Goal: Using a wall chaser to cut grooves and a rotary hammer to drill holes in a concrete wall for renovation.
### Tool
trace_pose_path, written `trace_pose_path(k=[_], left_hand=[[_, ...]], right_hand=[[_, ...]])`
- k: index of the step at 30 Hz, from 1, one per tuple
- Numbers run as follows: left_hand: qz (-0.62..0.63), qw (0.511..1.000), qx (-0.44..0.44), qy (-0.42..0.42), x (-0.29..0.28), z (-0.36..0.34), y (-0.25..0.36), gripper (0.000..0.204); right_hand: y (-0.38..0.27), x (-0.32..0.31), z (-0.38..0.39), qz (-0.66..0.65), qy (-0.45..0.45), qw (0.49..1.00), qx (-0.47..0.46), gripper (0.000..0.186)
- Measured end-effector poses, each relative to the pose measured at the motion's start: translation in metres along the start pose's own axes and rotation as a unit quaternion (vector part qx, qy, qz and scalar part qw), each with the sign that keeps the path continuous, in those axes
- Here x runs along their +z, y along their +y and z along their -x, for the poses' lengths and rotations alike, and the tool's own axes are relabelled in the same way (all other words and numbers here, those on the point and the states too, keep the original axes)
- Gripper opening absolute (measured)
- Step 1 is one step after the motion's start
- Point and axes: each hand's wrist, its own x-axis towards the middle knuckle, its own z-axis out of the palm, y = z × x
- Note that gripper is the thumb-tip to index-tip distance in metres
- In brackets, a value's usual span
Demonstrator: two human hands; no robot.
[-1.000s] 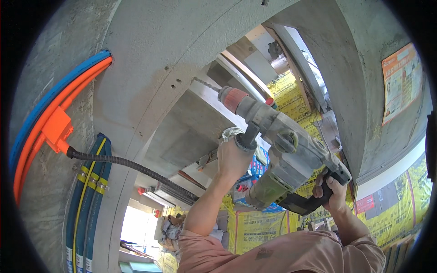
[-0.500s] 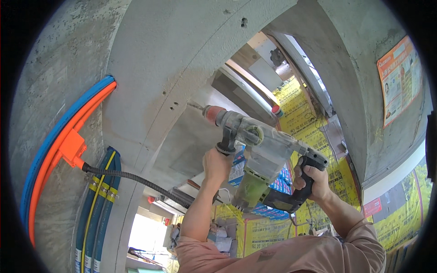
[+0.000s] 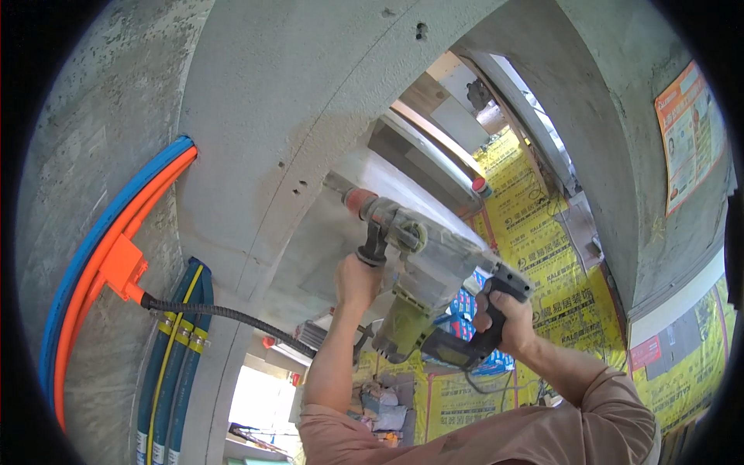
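My left hand [image 3: 355,283] is closed round the black side handle of a dusty grey-green hammer drill [image 3: 430,271] with a red collar behind its chuck. My right hand [image 3: 508,318] grips the rear handle, below the tool's back end. The drill bit [image 3: 335,183] points up and left, its tip against the edge of a grey concrete beam [image 3: 240,116], near small holes. A pale haze, possibly dust, hangs beside the bit.
Blue and orange conduits [image 3: 108,232] with an orange box [image 3: 124,271] and black corrugated hose run at left, beside dark teal pipes [image 3: 174,349]. An orange-bordered poster [image 3: 690,136] hangs at right. Yellow protective sheeting [image 3: 527,240] and piled materials [image 3: 387,407] lie beyond.
The drill and both hands have shifted left in view, and the bit sits closer to the beam edge. The surroundings have shifted downward in view. The pale haze has appeared by the bit.
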Motion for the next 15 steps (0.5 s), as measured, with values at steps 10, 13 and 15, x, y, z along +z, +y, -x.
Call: trace_pose_path(k=[10, 13, 15], left_hand=[[-0.064, 0.998, -0.007, 0.000, 0.002, -0.023, -0.015, 0.030], [-0.061, 0.998, -0.020, 0.002, 0.008, -0.029, -0.021, 0.030], [-0.048, 0.999, -0.015, -0.005, 0.009, -0.031, -0.022, 0.029]], right_hand=[[0.034, 0.006, -0.017, -0.019, 0.014, 1.000, 0.000, 0.020], [0.036, 0.008, -0.025, -0.027, 0.025, 0.999, 0.012, 0.018], [0.038, 0.011, -0.027, -0.020, 0.019, 1.000, 0.000, 0.018]])
